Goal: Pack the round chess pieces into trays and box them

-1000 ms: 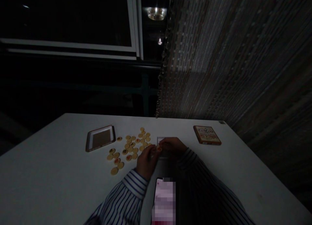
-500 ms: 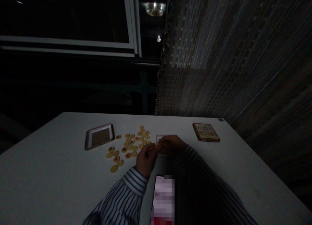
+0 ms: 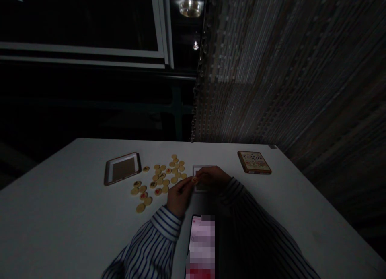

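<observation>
The scene is dim. My left hand (image 3: 178,195) and my right hand (image 3: 212,176) meet over a white table (image 3: 66,214), both pinching one small round yellow game piece (image 3: 196,180) between their fingertips. Under my right hand lies a small pale square sheet or tray (image 3: 199,169), partly hidden. Several more round yellow pieces (image 3: 159,178), some with red or black marks, lie scattered just left of my hands.
An open box tray (image 3: 122,168) with a dark inside lies left of the pieces. A closed printed box (image 3: 253,162) sits at the table's far right. A lit phone (image 3: 201,246) lies near me. A bead curtain (image 3: 271,65) hangs behind the table.
My hands stay together on the same piece; only my head has shifted slightly, moving everything a little up in view.
</observation>
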The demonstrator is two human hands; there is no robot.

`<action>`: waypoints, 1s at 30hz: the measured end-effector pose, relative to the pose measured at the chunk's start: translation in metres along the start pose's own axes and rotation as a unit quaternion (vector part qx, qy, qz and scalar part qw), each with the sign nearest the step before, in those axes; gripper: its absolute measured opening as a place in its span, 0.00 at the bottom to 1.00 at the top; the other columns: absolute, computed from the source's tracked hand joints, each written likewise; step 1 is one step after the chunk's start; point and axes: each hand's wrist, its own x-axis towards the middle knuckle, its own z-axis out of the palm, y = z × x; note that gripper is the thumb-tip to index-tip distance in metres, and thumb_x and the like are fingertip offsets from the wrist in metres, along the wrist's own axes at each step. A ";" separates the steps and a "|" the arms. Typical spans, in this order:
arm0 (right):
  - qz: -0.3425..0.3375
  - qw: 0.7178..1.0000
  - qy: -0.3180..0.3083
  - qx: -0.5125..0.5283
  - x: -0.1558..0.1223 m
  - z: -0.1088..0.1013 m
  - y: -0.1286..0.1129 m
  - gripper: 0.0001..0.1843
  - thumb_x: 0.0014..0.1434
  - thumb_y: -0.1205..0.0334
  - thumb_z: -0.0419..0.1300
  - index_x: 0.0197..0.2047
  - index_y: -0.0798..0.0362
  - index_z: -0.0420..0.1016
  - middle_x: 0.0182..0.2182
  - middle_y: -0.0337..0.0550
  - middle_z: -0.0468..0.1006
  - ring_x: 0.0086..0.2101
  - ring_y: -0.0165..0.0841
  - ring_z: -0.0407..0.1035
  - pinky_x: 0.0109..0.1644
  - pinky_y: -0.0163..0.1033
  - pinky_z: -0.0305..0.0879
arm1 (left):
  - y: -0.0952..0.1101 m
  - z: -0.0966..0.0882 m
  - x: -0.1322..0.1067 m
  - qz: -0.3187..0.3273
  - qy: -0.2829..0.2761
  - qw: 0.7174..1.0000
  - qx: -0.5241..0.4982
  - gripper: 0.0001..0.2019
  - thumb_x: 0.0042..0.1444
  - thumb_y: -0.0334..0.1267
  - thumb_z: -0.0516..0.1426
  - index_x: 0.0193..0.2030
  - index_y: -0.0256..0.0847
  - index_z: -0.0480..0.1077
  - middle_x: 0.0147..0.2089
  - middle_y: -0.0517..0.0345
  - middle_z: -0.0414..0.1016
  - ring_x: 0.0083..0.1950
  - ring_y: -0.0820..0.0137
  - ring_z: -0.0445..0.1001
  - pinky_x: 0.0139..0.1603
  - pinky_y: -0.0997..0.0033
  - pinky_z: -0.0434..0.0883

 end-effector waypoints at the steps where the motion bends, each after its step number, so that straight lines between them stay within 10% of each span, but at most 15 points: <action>1: 0.001 1.000 -0.001 -0.003 0.000 0.000 0.000 0.07 0.50 0.62 0.57 0.34 0.53 0.72 0.30 0.39 0.78 0.32 0.29 0.71 0.34 0.33 0.64 | 0.000 0.000 0.000 0.004 0.001 1.000 0.003 0.12 0.47 0.40 0.56 0.38 0.39 0.73 0.38 0.54 0.77 0.41 0.67 0.74 0.45 0.67 0.71; 30: -0.032 0.984 -0.043 -0.172 -0.006 -0.007 -0.026 0.14 0.53 0.59 0.54 0.43 0.50 0.71 0.35 0.41 0.77 0.34 0.32 0.69 0.37 0.34 0.61 | -0.008 0.000 0.002 -0.012 0.018 1.000 -0.006 0.13 0.47 0.43 0.56 0.37 0.38 0.72 0.37 0.53 0.76 0.41 0.68 0.73 0.44 0.67 0.70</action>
